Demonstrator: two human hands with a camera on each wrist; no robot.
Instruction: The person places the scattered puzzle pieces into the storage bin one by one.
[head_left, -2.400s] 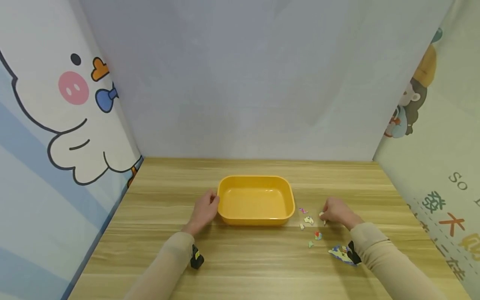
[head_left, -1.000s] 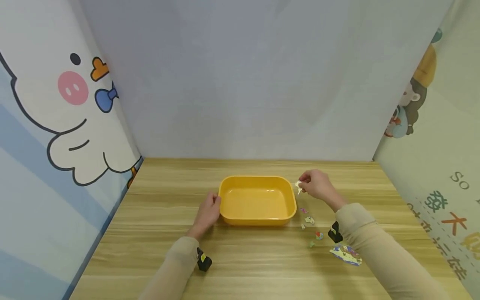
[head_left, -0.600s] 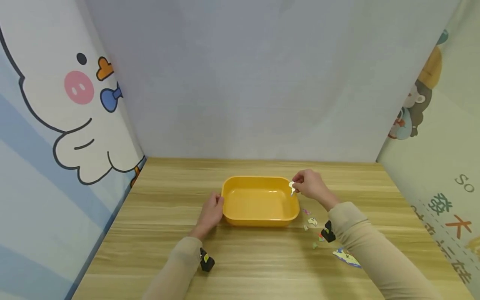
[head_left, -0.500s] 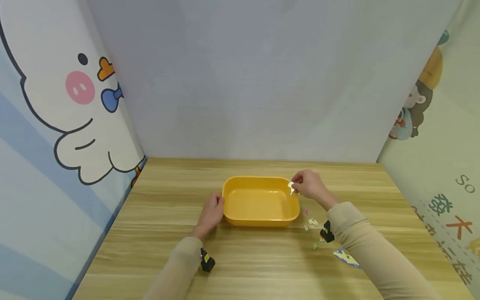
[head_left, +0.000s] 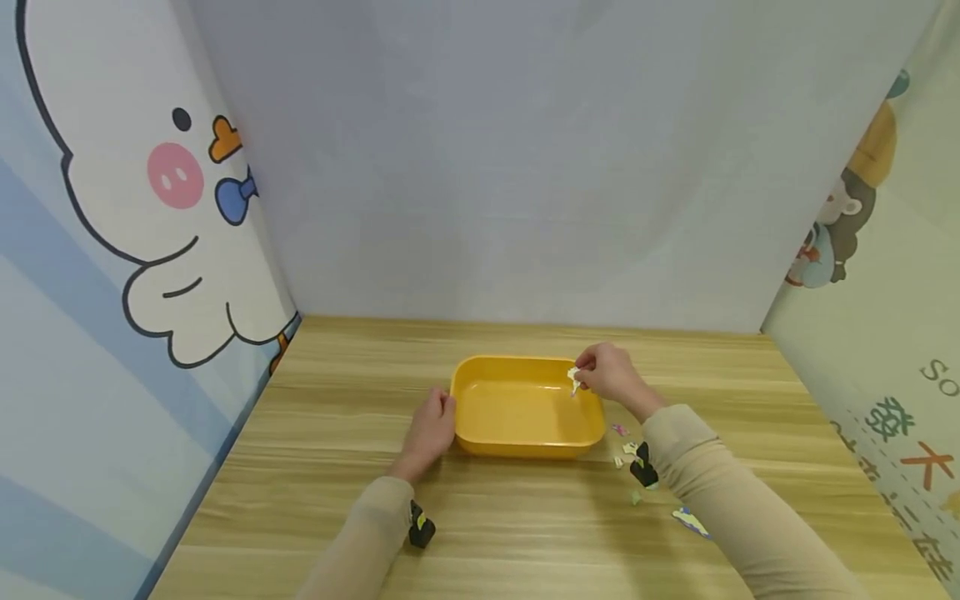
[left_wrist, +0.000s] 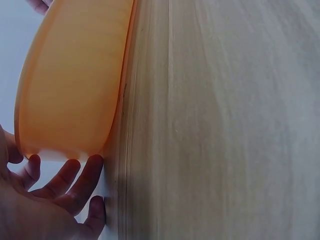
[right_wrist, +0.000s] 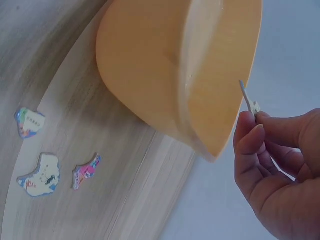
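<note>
A yellow rectangular tray (head_left: 527, 451) stands on the table. My left hand (head_left: 430, 427) holds its left end; in the left wrist view, curved fingertips press the tray's outer wall (left_wrist: 75, 90) and the thumb is at the rim. Over the tray's right back corner, my right hand (head_left: 611, 377) pinches a small, flat, pale puzzle piece (head_left: 573, 379) with an irregular outline between thumb and fingertips. The right wrist view shows this thin piece (right_wrist: 248, 100) nearly edge-on, beside the tray's rim. No pieces show inside the tray.
Right of the tray lie several flat, irregular pieces: a pink one (head_left: 620, 429), a pale one (head_left: 630, 448) and a small green one (head_left: 636, 497). A larger blue-edged piece (head_left: 690, 522) is partly hidden by the right sleeve. A pale cloth wall (head_left: 517, 167) rises behind the table.
My right hand picked up the piece from the table right of the tray, then carried it left over the tray's right edge. The left hand has stayed on the tray's end.
</note>
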